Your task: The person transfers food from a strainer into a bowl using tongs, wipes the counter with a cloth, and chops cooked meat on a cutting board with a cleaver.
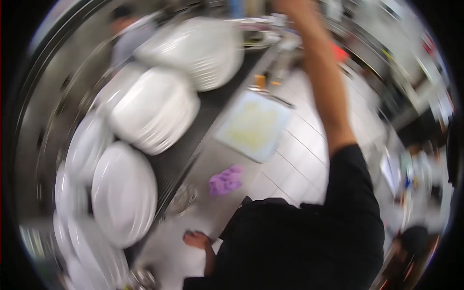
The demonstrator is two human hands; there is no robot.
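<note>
My left hand (pixel 196 239) is low in the view beside the steel counter (pixel 212 166). Its blurred fingers look stretched out, and I see nothing held in them. My right arm reaches far up the view. Smeared and cut by the top edge, my right hand (pixel 295 6) does not show its fingers clearly. A crumpled purple cloth (pixel 226 181) lies on the counter between my hands. Beyond it is a pale cutting board (pixel 253 126) with yellowish stains, and a dark-handled tool, perhaps a knife (pixel 273 98), lies along its far edge.
Stacks of white plates (pixel 154 108) and oval platters (pixel 124 193) stand on a dark shelf (pixel 193 128) to the left. A small orange container (pixel 260 81) is past the board. Another person (pixel 130 36) is at the upper left, and another (pixel 411 246) at the lower right.
</note>
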